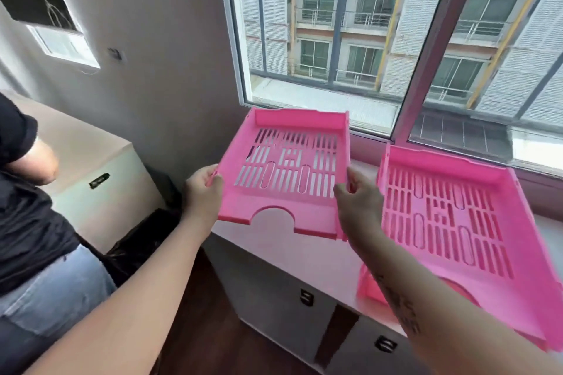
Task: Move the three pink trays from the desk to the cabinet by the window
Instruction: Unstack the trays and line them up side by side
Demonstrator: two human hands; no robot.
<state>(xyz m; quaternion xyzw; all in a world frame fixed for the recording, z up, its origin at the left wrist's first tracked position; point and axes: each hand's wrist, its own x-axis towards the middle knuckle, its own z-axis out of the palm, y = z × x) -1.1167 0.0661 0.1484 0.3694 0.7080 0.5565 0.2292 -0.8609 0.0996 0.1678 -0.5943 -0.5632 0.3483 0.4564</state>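
I hold a pink slotted tray (283,167) level above the left end of the white cabinet (274,253) under the window. My left hand (202,189) grips its left edge and my right hand (358,198) grips its right edge. A second pink tray (451,231) lies flat on the cabinet top to the right, close beside the held one. My right forearm crosses over its near left corner. Whether another tray lies under it I cannot tell.
A big window (396,39) runs directly behind the cabinet. Another person in a black shirt and jeans (27,207) stands at the left beside a beige box (100,167). A black bag (143,240) fills the gap between the box and the cabinet. Drawer handles (306,297) face me.
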